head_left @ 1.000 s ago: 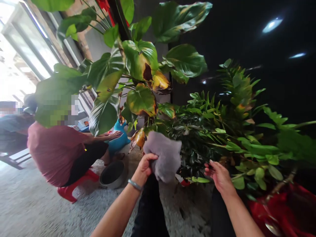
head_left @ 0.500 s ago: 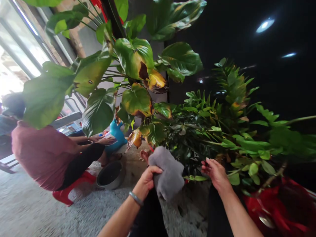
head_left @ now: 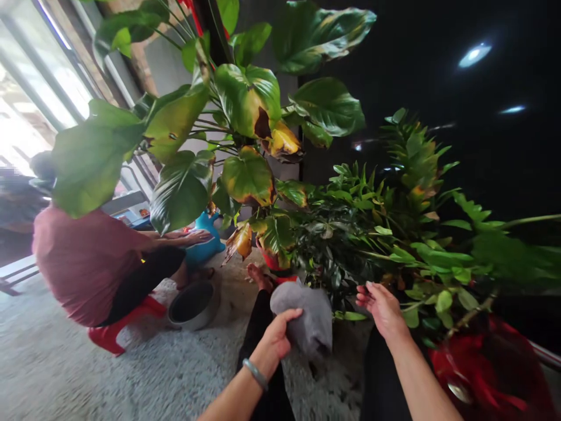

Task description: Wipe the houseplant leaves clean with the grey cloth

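Now the grey cloth (head_left: 307,318) sits lower than it did a second ago: it has come down from the level of the yellowing leaves to just above the person's dark trouser leg (head_left: 263,327), bunched into a soft lump. The left hand (head_left: 276,339) has it in a closed grip, fingers curled over the near edge, a silver bangle (head_left: 255,373) on the wrist. The right hand (head_left: 383,307) has hardly shifted; it hovers with fingers spread and holding nothing, just beside the dark glossy leaves of the low bushy plant (head_left: 350,234), not clearly touching them. Judging from this, the wiping stroke on the upper foliage is paused and the cloth drawn back, while the free hand stays by the lower leaves.

Above the cloth, the big-leaved plant (head_left: 245,111) spreads wide, several leaves browned and yellow at the edges; a red pot (head_left: 274,263) shows at its foot, beside a bare foot (head_left: 258,275). A shiny red pot (head_left: 491,374) stands at the lower right. To the left, well apart, another person in a maroon shirt (head_left: 83,257) crouches on a red stool (head_left: 114,336) near a grey bowl (head_left: 193,304) and a blue object (head_left: 205,245), on the pale pebbled floor (head_left: 131,380).
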The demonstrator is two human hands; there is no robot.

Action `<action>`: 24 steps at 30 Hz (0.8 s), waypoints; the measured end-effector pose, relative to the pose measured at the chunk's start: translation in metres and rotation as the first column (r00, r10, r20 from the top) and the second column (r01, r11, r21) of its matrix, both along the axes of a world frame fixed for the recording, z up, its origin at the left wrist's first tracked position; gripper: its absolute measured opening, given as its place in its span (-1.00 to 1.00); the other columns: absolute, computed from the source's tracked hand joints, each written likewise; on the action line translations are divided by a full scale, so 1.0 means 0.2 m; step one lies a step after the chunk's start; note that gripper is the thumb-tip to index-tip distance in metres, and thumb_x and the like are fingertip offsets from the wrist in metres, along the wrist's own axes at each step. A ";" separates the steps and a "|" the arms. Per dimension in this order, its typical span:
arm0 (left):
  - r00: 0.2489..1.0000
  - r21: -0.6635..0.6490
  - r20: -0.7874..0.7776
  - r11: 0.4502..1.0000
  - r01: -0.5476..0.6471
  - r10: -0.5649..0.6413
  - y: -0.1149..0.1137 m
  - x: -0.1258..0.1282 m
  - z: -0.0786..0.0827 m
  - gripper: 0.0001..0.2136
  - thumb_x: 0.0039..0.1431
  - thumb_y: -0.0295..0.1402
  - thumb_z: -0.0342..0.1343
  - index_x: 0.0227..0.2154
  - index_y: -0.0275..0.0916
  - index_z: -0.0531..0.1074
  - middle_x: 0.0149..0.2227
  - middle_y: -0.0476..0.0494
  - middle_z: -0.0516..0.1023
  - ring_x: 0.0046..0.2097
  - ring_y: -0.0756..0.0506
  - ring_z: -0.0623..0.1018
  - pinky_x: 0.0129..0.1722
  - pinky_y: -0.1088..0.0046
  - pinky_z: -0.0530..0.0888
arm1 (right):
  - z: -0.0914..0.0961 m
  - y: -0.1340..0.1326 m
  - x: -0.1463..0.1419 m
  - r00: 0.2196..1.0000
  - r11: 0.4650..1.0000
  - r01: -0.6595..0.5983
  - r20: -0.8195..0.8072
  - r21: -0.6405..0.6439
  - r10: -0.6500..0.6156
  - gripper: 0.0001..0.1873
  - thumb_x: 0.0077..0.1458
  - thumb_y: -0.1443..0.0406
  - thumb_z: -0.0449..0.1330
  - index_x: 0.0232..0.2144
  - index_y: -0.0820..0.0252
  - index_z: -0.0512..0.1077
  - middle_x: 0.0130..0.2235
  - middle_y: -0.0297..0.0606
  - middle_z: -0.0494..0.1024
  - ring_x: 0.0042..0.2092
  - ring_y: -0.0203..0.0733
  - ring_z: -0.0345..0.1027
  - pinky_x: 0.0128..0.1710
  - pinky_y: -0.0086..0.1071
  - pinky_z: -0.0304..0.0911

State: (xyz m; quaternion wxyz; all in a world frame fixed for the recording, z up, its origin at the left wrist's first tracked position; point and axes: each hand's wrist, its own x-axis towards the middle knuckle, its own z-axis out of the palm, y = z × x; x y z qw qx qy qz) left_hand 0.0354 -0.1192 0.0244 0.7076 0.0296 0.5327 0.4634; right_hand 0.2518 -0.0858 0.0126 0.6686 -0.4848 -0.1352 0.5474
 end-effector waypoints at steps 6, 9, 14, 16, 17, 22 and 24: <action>0.995 0.157 0.075 0.984 -0.082 0.070 -0.08 -0.01 0.07 -0.85 -0.12 -0.50 0.31 -0.42 -0.31 0.50 -0.38 -0.19 0.64 -0.14 -0.23 0.61 0.02 0.26 0.47 | 0.00 -0.23 -0.11 0.997 0.997 -0.055 -0.063 -0.059 0.052 -0.50 -0.46 0.17 0.48 -0.37 0.11 0.44 -0.41 -0.28 0.63 -0.34 -0.11 0.53 -0.46 -0.37 0.41; 0.993 0.265 0.114 0.963 -0.049 0.019 -0.09 0.02 0.10 -0.73 -0.18 -0.36 0.38 -0.35 -0.29 0.51 -0.23 -0.22 0.64 -0.02 -0.26 0.55 0.09 0.24 0.41 | 0.06 -0.37 -0.24 0.961 0.969 -0.233 -0.175 -0.085 0.216 -0.42 -0.55 0.07 0.50 -0.38 0.15 0.51 -0.33 -0.24 0.65 -0.26 -0.06 0.53 -0.41 -0.35 0.41; 0.980 0.357 0.048 0.920 0.164 -0.194 -0.16 0.06 0.10 -0.54 -0.35 -0.24 0.44 -0.31 -0.30 0.50 -0.22 -0.27 0.62 -0.07 -0.30 0.55 0.02 0.18 0.42 | 0.15 -0.48 -0.33 0.937 0.943 -0.307 -0.218 -0.130 0.274 -0.48 -0.65 0.10 0.53 -0.52 0.16 0.53 -0.36 -0.23 0.64 -0.22 0.02 0.51 -0.28 -0.24 0.44; 0.970 0.421 -0.026 0.877 0.230 -0.242 -0.16 0.04 0.11 -0.53 -0.40 -0.27 0.45 -0.33 -0.31 0.49 -0.26 -0.24 0.62 -0.12 -0.29 0.55 -0.02 0.19 0.43 | 0.15 -0.50 -0.30 0.920 0.926 -0.353 -0.232 -0.136 0.317 -0.50 -0.67 0.11 0.54 -0.55 0.14 0.52 -0.39 -0.25 0.64 -0.23 0.03 0.51 -0.26 -0.20 0.44; 0.965 0.451 -0.060 0.855 0.256 -0.257 -0.16 0.02 0.11 -0.54 -0.41 -0.28 0.44 -0.33 -0.30 0.50 -0.29 -0.21 0.62 -0.14 -0.28 0.55 -0.03 0.20 0.42 | 0.14 -0.51 -0.27 0.906 0.912 -0.386 -0.240 -0.135 0.348 -0.51 -0.67 0.11 0.54 -0.55 0.12 0.52 -0.40 -0.25 0.63 -0.23 0.04 0.51 -0.26 -0.17 0.44; 0.904 0.502 -0.235 0.752 0.428 -0.358 -0.15 0.02 0.15 -0.69 -0.32 -0.37 0.37 -0.40 -0.26 0.51 -0.40 -0.09 0.58 -0.19 -0.22 0.51 -0.10 0.29 0.42 | 0.16 -0.55 -0.26 0.886 0.877 -0.450 -0.205 -0.166 0.416 -0.52 -0.60 0.16 0.54 -0.48 0.15 0.55 -0.41 -0.22 0.64 -0.26 0.09 0.53 -0.27 -0.11 0.45; 0.875 0.488 -0.331 0.729 0.480 -0.354 -0.15 0.06 0.17 -0.77 -0.25 -0.40 0.34 -0.43 -0.25 0.51 -0.38 -0.07 0.58 -0.19 -0.20 0.49 -0.11 0.34 0.42 | 0.19 -0.55 -0.30 0.911 0.896 -0.408 -0.149 -0.177 0.385 -0.54 -0.56 0.18 0.54 -0.47 0.17 0.55 -0.41 -0.24 0.64 -0.26 0.06 0.54 -0.27 -0.15 0.46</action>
